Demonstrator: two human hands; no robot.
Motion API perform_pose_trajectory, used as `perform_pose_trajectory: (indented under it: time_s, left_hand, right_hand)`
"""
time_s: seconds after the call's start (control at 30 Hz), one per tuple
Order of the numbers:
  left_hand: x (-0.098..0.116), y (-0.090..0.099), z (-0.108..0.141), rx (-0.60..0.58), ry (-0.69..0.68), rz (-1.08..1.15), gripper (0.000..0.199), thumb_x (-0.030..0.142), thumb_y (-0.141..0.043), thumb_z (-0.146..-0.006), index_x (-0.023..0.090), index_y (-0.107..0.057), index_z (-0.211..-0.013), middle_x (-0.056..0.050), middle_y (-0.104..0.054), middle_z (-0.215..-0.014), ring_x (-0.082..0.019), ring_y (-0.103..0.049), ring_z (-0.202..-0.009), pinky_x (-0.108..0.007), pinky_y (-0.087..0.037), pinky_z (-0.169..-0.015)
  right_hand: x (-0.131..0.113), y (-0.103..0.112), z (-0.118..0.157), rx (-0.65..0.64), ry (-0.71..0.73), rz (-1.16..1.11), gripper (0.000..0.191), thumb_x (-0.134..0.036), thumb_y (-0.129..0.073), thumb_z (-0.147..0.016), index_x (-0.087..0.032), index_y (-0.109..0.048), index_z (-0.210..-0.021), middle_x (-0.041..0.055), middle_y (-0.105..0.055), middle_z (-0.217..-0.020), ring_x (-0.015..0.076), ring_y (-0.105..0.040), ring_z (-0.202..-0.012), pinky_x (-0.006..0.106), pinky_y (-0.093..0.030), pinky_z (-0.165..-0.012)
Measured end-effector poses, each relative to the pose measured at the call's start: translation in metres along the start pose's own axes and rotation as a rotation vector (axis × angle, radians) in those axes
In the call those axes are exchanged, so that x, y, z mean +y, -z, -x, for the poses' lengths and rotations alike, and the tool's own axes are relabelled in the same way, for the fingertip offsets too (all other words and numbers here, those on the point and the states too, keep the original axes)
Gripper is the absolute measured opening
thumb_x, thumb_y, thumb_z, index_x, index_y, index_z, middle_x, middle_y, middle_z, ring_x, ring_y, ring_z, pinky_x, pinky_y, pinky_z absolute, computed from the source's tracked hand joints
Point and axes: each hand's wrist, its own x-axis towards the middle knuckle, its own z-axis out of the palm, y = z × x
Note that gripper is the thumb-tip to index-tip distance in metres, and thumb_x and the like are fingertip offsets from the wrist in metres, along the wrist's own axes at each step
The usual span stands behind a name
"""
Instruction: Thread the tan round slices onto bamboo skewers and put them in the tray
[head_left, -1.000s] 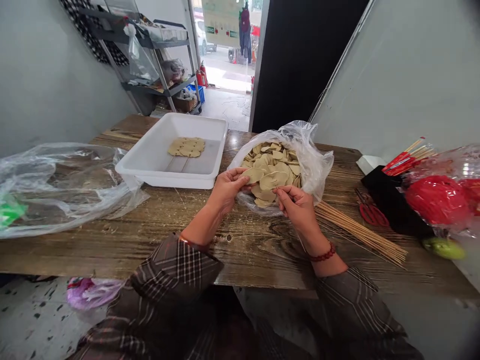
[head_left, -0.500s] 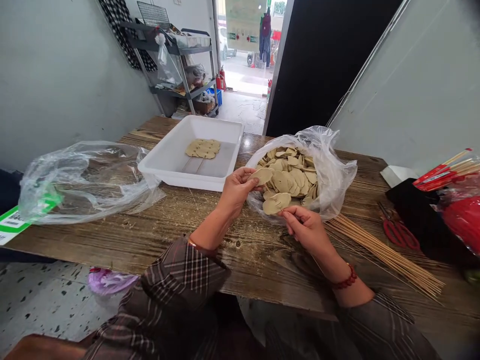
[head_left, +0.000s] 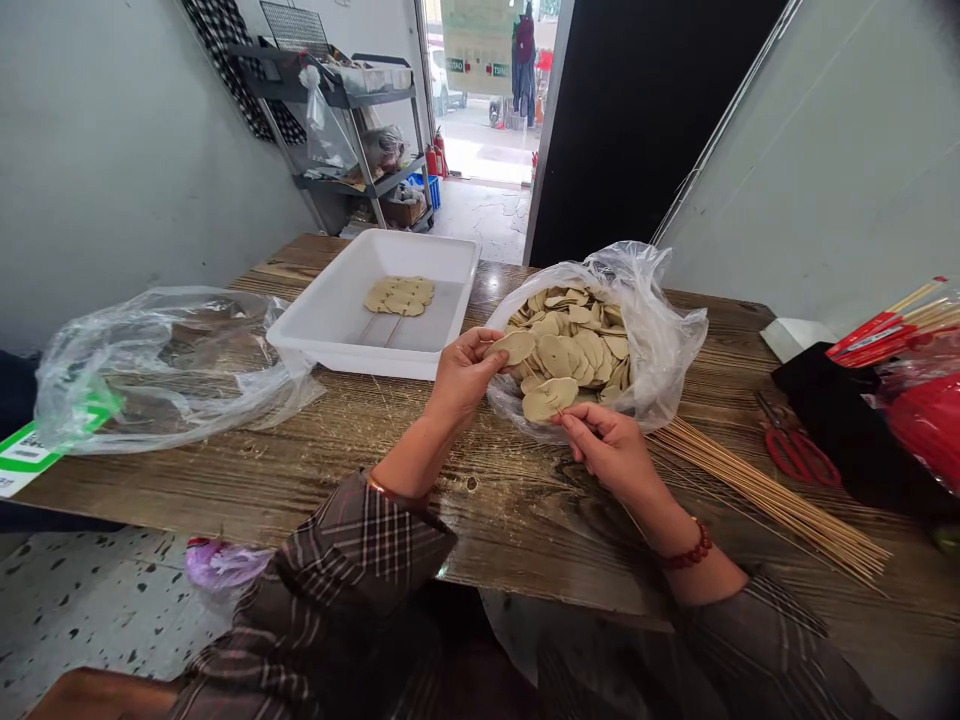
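Lowered toward the near edge of the bag (head_left: 667, 360) since one second earlier: right hand (head_left: 611, 447) with stick (head_left: 559, 412) and threaded slice (head_left: 544, 403).
Thumb and forefinger of the right hand are pinched together on the stick, its one slice just before the heap of slices (head_left: 562, 350); the left hand (head_left: 465, 377), nearly closed, grips one loose slice (head_left: 516, 346) over the bag's left side. Counted: one bag, and one tray (head_left: 352, 357) with two stick ends showing. Both forearms (head_left: 414, 445) converge over the table (head_left: 337, 480), the right hand lower.
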Motion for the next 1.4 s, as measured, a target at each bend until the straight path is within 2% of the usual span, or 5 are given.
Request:
perform_pose_trajectory:
  time_s: [0.67,0.93,1.03,1.23,1.4]
  left_hand:
    - [-0.005,0.004,-0.002,-0.022,-0.107,-0.133,0.021,0.025,-0.072,-0.067,0.015,-0.066,-0.085,0.0,-0.064,-0.076,-0.01,-0.057,-0.068,-0.023,-0.048,-0.066]
    - [-0.006,0.005,-0.002,-0.017,-0.163,-0.334,0.017,0.025,-0.073,-0.069,0.016,-0.07,-0.083,0.0,-0.065,-0.077,-0.008,-0.047,-0.059,-0.021,-0.037,-0.054]
    - [-0.006,0.002,0.0,-0.035,-0.144,-0.321,0.018,0.027,-0.075,-0.069,0.016,-0.07,-0.083,0.0,-0.065,-0.075,-0.007,-0.045,-0.057,-0.021,-0.034,-0.052]
    - [-0.005,-0.003,0.004,-0.092,-0.079,-0.192,0.023,0.029,-0.078,-0.066,0.016,-0.069,-0.082,-0.001,-0.067,-0.08,-0.01,-0.055,-0.068,-0.023,-0.045,-0.064]
    - [-0.003,-0.005,0.004,-0.101,-0.017,-0.058,0.023,0.025,-0.079,-0.063,0.016,-0.068,-0.081,0.0,-0.064,-0.076,-0.009,-0.056,-0.068,-0.021,-0.047,-0.064]
  right_hand:
    - [0.001,-0.001,0.0,-0.021,-0.035,0.017,0.029,-0.042,-0.056,-0.086,-0.016,-0.069,-0.079,-0.005,-0.049,-0.046,0.0083,-0.038,-0.041,0.022,-0.028,-0.043]
    - [0.0,-0.003,-0.002,0.008,-0.053,0.029,0.03,-0.043,-0.056,-0.084,-0.016,-0.068,-0.078,-0.0049,-0.049,-0.045,0.0081,-0.037,-0.039,0.022,-0.028,-0.041]
    - [0.001,-0.004,-0.003,0.02,-0.042,0.043,0.031,-0.043,-0.055,-0.085,-0.015,-0.068,-0.079,-0.0049,-0.049,-0.046,0.0082,-0.037,-0.039,0.021,-0.028,-0.041]
    - [-0.001,-0.002,-0.002,0.044,-0.033,0.056,0.029,-0.04,-0.056,-0.085,-0.016,-0.068,-0.076,-0.0038,-0.052,-0.046,0.0093,-0.042,-0.041,0.022,-0.031,-0.044]
    - [-0.001,0.0,-0.002,0.028,-0.013,0.069,0.028,-0.039,-0.055,-0.086,-0.015,-0.069,-0.08,-0.0041,-0.052,-0.048,0.0088,-0.041,-0.04,0.022,-0.031,-0.043]
